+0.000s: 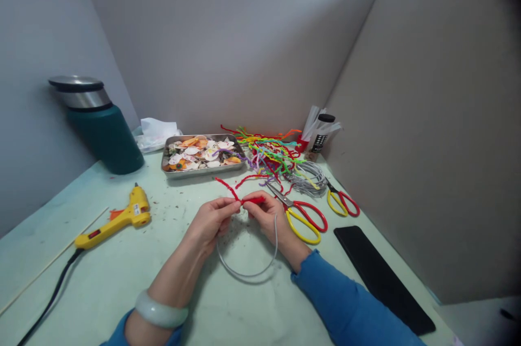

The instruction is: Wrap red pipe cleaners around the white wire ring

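Note:
Above the middle of the table, my left hand (pixel 215 220) and my right hand (pixel 266 215) meet with fingertips almost touching. Both are closed in a pinch on a red pipe cleaner (pixel 227 187), whose free end sticks up to the far left. Some of the red lies bunched along my right fingers. A grey wire (pixel 248 275) curves in a loop below the hands, its ends passing up to them; how it joins the red piece is hidden by my fingers. Just right of my right hand lie scissors (pixel 303 215) with red and yellow handles.
A metal tray (pixel 203 173) of shells stands at the back, beside piled colourful pipe cleaners (pixel 272 150) and a grey wire coil (pixel 311 178). Left are a yellow glue gun (pixel 118 221) and a green bottle (pixel 106 137). Right are smaller scissors (pixel 342 200) and a black flat object (pixel 382 278).

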The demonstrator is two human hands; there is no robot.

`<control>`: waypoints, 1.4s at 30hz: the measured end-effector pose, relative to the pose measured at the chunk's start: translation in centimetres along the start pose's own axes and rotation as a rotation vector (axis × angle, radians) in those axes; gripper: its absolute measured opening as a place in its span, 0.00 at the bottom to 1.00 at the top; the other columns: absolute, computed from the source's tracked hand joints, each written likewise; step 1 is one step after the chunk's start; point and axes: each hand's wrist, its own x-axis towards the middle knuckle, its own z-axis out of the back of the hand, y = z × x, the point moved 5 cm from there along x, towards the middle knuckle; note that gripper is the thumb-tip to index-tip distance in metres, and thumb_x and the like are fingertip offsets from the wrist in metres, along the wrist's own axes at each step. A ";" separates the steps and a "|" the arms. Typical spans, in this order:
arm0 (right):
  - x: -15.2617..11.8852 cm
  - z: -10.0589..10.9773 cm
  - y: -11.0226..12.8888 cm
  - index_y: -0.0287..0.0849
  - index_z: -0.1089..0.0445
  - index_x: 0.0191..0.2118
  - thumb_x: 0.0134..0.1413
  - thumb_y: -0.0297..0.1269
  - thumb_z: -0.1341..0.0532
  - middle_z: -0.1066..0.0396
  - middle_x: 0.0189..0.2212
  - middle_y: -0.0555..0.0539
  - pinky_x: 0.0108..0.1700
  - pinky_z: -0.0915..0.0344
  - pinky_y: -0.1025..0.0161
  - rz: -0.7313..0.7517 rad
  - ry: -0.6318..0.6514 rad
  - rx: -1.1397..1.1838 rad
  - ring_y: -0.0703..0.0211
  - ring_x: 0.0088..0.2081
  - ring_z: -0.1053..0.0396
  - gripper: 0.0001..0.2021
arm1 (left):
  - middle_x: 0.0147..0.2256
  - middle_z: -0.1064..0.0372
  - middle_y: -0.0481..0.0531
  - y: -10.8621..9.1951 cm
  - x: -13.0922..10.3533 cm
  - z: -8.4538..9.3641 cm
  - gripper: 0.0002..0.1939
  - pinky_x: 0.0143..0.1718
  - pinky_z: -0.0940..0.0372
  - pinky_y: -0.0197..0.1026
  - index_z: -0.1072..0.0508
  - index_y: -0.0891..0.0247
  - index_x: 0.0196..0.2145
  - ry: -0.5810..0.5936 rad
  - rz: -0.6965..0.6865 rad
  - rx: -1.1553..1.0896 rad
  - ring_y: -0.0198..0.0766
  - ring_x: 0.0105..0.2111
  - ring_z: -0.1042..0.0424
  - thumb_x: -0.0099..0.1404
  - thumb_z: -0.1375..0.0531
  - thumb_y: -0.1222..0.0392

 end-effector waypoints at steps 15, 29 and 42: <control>0.1 0.0 -0.4 0.41 0.28 0.31 0.46 0.36 0.36 0.32 0.22 0.53 0.25 0.40 0.68 -0.048 0.028 0.059 0.66 0.22 0.38 0.06 | 0.11 0.52 0.36 -0.2 -0.2 -0.2 0.11 0.12 0.64 0.30 0.32 0.66 0.25 0.046 0.031 -0.006 0.21 0.11 0.59 0.48 0.33 0.59; 0.1 0.2 -1.2 0.41 0.29 0.30 0.46 0.36 0.36 0.34 0.22 0.53 0.26 0.41 0.68 -0.013 0.006 0.017 0.66 0.23 0.39 0.05 | 0.14 0.42 0.40 -1.0 -0.4 -0.1 0.12 0.14 0.59 0.31 0.31 0.65 0.25 -0.125 -0.135 0.229 0.24 0.12 0.52 0.47 0.34 0.56; 0.1 0.2 -0.4 0.41 0.30 0.26 0.45 0.38 0.36 0.36 0.19 0.54 0.25 0.40 0.68 -0.056 -0.065 0.001 0.66 0.22 0.40 0.06 | 0.14 0.38 0.44 -1.3 -0.3 0.0 0.07 0.17 0.51 0.34 0.26 0.63 0.25 -0.205 -0.373 0.444 0.32 0.15 0.42 0.49 0.35 0.57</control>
